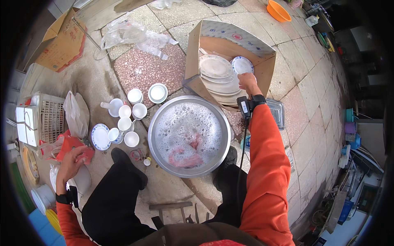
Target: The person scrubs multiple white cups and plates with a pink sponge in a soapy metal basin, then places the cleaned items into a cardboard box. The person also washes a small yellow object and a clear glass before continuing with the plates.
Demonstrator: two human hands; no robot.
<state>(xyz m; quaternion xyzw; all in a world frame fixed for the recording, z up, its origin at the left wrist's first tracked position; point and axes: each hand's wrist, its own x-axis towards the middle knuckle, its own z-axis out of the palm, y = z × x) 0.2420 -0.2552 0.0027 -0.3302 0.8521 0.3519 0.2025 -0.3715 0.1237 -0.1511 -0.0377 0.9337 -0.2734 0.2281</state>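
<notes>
My right hand (248, 82) reaches into an open cardboard box (190, 61) and is at the lower edge of a small blue-rimmed plate (242, 64). Whether its curled fingers grip a dish is hidden. Beside it in the box lean several overlapping pale plates (215, 66). My left hand (73, 161) hangs at the left with fingers apart and nothing held, over or near a red plastic bag (66, 146). Between my feet stands a wide metal basin (151, 138) of foamy water, with a pink cloth or scrubber (186, 158) in it.
Left of the basin are several white cups (131, 139), stacked bowls (158, 93), a white spoon (105, 105) and a blue-rimmed plate (101, 136). A clear lidded container (276, 113) lies right of the box. Clear plastic bags (132, 35) and an orange basin (278, 11) lie farther off.
</notes>
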